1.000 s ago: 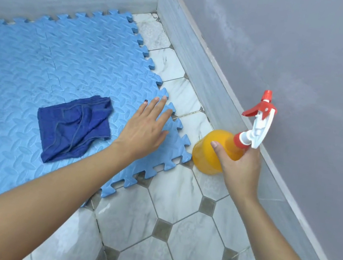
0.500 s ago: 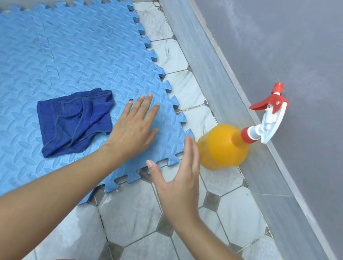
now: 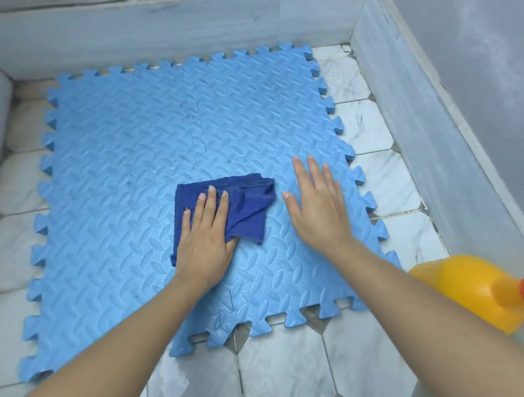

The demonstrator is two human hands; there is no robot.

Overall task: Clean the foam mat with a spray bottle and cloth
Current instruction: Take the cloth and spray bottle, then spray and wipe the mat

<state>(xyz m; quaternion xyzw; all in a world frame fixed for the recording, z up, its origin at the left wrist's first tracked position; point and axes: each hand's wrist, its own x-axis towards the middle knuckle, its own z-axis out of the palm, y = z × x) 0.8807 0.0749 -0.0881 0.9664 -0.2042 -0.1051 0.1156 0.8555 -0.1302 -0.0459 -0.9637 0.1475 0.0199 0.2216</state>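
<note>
Soft blue cloth (image 3: 246,206) lies bunched under the flat left hand (image 3: 204,244) on the foam mat (image 3: 118,149), right hand (image 3: 318,212) spread flat just beside it; limp, light (likely damp), best pressed through its middle.

Both hands flat: left hand (image 3: 204,240) on cloth (image 3: 245,207), right hand (image 3: 319,207) on mat (image 3: 123,160).

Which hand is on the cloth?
The left hand. It presses flat on the dark blue cloth, while the right hand lies flat on the bare mat beside it.
</note>
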